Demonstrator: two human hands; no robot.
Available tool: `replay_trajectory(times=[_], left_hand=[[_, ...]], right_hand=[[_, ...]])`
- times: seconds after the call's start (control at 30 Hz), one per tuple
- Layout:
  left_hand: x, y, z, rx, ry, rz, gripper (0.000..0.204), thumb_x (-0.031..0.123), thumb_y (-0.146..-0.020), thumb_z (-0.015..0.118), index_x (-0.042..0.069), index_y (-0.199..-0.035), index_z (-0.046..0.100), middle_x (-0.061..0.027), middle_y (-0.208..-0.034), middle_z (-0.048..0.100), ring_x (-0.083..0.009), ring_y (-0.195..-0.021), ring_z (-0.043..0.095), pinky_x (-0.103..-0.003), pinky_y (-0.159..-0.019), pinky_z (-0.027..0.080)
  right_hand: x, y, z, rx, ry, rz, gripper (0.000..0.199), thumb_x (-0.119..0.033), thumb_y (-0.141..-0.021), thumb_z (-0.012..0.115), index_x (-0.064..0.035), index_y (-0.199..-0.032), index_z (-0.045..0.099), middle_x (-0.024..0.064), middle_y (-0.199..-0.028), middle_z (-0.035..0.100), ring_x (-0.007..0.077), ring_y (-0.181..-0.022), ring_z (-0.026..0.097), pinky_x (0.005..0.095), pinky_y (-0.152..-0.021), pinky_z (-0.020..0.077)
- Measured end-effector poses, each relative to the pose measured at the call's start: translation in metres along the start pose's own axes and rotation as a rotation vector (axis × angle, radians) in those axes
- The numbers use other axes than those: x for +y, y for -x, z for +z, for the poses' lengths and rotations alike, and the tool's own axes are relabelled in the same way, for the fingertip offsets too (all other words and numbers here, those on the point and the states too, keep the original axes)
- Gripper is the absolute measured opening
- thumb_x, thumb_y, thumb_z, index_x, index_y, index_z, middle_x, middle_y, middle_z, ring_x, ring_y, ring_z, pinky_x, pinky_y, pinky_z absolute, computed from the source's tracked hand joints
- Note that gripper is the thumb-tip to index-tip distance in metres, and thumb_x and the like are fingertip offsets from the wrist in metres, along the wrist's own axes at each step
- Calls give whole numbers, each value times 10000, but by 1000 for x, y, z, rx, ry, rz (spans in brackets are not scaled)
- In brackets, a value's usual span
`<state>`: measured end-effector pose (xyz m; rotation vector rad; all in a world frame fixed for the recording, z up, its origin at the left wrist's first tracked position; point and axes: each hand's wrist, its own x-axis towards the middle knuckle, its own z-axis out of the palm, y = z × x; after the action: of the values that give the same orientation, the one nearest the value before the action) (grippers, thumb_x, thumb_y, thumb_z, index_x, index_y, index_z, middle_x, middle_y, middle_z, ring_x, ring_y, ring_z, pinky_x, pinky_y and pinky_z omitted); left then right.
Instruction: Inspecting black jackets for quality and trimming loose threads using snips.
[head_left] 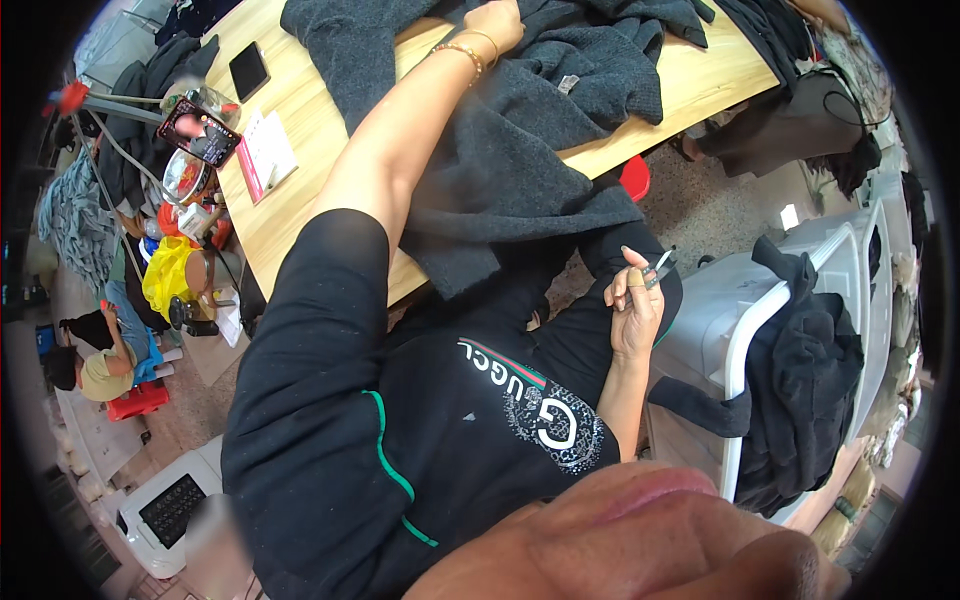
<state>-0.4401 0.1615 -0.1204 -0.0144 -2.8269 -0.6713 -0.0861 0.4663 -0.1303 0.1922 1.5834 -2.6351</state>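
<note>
Where the pale wooden table [300, 100] crosses a cluttered workroom with a speckled floor, a dark grey knitted garment [520, 150] sprawls over it and droops off the near edge, a small pale tag on its fabric. The left hand [495, 25] presses into the knit, grip closed on a fold. The right hand [635, 305] pinches a small thin tool [662, 264] above the lap. A black phone [248, 70] and a pink-edged booklet [265, 155] lie at the table's left.

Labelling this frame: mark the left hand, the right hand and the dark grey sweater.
left hand [495, 25], head view, back of the hand.
right hand [634, 312], head view, palm side.
dark grey sweater [500, 150], head view, middle of the knit.
</note>
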Motion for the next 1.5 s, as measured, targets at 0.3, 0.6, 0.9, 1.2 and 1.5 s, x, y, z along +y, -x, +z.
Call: replay_trajectory(times=[0.3, 0.6, 0.9, 1.2, 1.5], left_hand=[[4, 21, -24, -110, -106, -72, 544, 334, -772, 732, 32, -1182, 541, -217, -1044, 657, -360, -1023, 629, -426, -895, 498], [25, 14, -85, 74, 639, 281, 210, 151, -785, 761, -5, -874, 652, -34, -792, 643, -105, -764, 568, -264, -698, 477], [52, 100, -219, 112, 607, 462, 134, 121, -867, 728, 36, -793, 657, 61, -731, 603, -21, -683, 502, -177, -618, 393], [36, 180, -234, -159, 530, 391, 237, 215, -842, 719, 100, -1045, 680, 17, -926, 635, -128, -833, 590, -286, -729, 472], [61, 167, -195, 7, -146, 358, 455, 190, -826, 715, 27, -1222, 561, -160, -973, 662, -280, -862, 663, -331, -797, 531]], right_hand=[[8, -2, 0, -92, 135, 53, 260, -161, -990, 543, 27, -1150, 622, -12, -705, 522, 25, -568, 401, 181, -549, 369], [13, 3, -7, -148, 141, 51, 290, -189, -990, 541, 36, -1154, 623, -31, -699, 514, 10, -551, 380, 172, -530, 348], [15, 1, -5, -130, 193, 29, 286, -185, -996, 536, 38, -1158, 613, -31, -682, 480, 23, -547, 359, 188, -519, 328], [5, -6, 6, -80, 277, -104, 312, -141, -913, 651, 25, -1176, 624, -78, -716, 468, 4, -599, 412, 169, -545, 298], [-1, -27, 22, -135, 258, -102, 310, -146, -920, 651, 0, -1193, 625, -81, -753, 484, 3, -607, 419, 165, -542, 307]])
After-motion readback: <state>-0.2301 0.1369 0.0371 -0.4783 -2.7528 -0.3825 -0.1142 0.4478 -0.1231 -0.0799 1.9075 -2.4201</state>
